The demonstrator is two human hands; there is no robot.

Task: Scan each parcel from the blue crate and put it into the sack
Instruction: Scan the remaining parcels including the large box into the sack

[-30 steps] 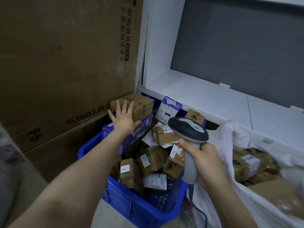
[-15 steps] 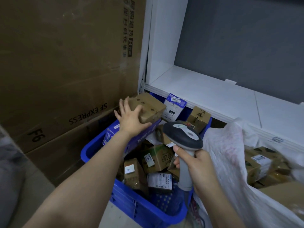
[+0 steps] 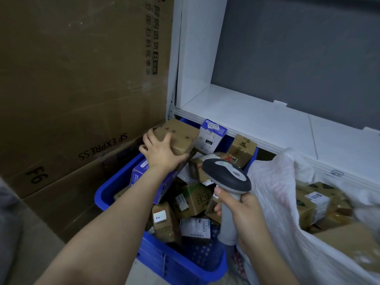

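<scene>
The left hand (image 3: 162, 153) covers the box's (image 3: 181, 136) near corner. The right hand (image 3: 244, 214) hides the middle of the scanner's (image 3: 228, 177) handle, and its window faces away. The crate's (image 3: 115, 186) far rim is mostly lost under parcels (image 3: 193, 198) and the shelf (image 3: 246, 114). The sack (image 3: 273, 202) runs off the right and bottom edges. Print on the label (image 3: 195, 228) is too small to read. A grey blur (image 3: 8, 223) is cut by the left edge.

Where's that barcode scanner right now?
In the head view, the scanner sits lower centre, gripped by the right hand, between the blue crate and the white sack.

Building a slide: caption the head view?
Left hand grips a parcel at the blue crate; right hand holds the scanner beside the sack.
</scene>
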